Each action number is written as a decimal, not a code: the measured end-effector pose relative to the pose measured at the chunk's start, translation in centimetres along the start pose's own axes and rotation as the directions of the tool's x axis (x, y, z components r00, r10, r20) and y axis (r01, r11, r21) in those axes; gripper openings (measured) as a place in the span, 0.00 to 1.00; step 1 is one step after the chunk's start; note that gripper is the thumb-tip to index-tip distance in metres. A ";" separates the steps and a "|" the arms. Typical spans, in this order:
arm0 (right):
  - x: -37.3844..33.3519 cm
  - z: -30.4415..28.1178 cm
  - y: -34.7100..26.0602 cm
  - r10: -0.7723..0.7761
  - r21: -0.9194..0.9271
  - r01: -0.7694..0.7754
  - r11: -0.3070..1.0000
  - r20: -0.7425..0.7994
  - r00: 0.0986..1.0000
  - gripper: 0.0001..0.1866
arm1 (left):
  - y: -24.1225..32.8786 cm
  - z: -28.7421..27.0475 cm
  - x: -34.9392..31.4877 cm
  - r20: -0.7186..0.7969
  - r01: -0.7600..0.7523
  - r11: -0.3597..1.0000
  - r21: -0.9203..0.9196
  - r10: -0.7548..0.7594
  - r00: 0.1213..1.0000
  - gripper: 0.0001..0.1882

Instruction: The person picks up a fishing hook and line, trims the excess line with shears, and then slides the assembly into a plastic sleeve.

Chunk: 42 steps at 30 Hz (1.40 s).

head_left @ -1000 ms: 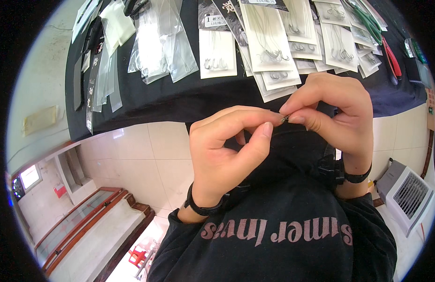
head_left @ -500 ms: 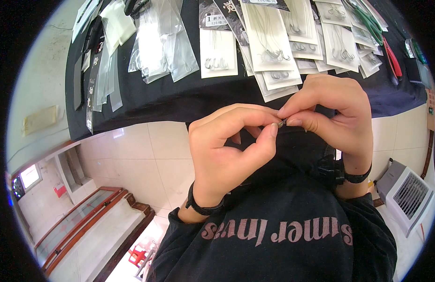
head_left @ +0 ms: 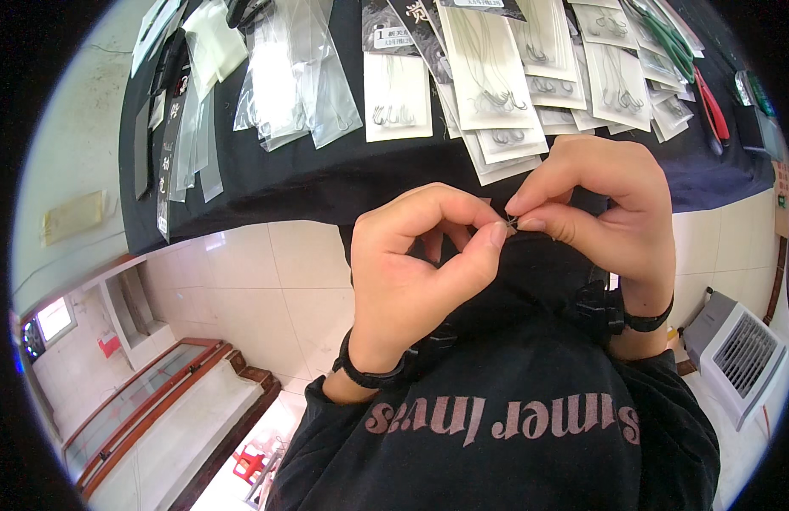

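Between my two hands, just off the table's near edge, is a tiny dark metal piece [head_left: 511, 225]. It resembles a fishing hook, but most of it is hidden by my fingertips. My left hand [head_left: 416, 264] pinches it between thumb and forefinger from the left. From the right, the thumb and forefinger of my right hand [head_left: 611, 200] close on it too. Beyond my hands lie white cards of fishing hooks with line, including one single card [head_left: 398, 81] and an overlapping pile [head_left: 488, 72].
Clear plastic sleeves [head_left: 296, 77] and dark printed strips [head_left: 169, 153] lie on the black-covered table [head_left: 258, 183] at left. Scissors with green handles [head_left: 671, 43] and a red-handled tool [head_left: 709, 106] rest at right. A grey-white appliance with a grille [head_left: 739, 353] stands on the floor.
My left hand has shifted and turned slightly, its knuckles a little higher and to the right. The metal piece has turned between the fingertips; my right hand has barely moved.
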State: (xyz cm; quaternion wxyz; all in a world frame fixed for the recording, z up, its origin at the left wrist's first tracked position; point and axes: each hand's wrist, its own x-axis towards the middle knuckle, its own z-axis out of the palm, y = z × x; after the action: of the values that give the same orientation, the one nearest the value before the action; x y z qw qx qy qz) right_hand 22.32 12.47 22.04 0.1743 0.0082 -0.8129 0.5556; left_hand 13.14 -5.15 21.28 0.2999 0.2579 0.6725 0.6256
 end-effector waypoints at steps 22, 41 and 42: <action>-0.2 -0.3 0.2 0.006 -0.019 -0.005 1.000 0.035 0.999 0.05 | -0.5 0.0 0.1 0.013 -0.030 0.999 0.019 0.029 0.999 0.04; -0.3 -0.5 0.4 -0.027 -0.028 0.033 0.999 0.176 0.984 0.04 | 0.4 -0.5 0.7 0.219 -0.150 0.959 0.241 0.097 0.971 0.06; -0.3 -0.4 0.4 -0.028 -0.027 0.033 0.999 0.176 0.984 0.04 | 0.4 -0.6 0.7 0.219 -0.150 0.959 0.241 0.097 0.971 0.06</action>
State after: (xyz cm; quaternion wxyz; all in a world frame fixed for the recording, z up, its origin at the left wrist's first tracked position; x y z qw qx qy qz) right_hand 22.56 12.91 21.69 0.1107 0.0667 -0.8332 0.5377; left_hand 12.19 -5.00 21.67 0.2921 0.3992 0.6955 0.5212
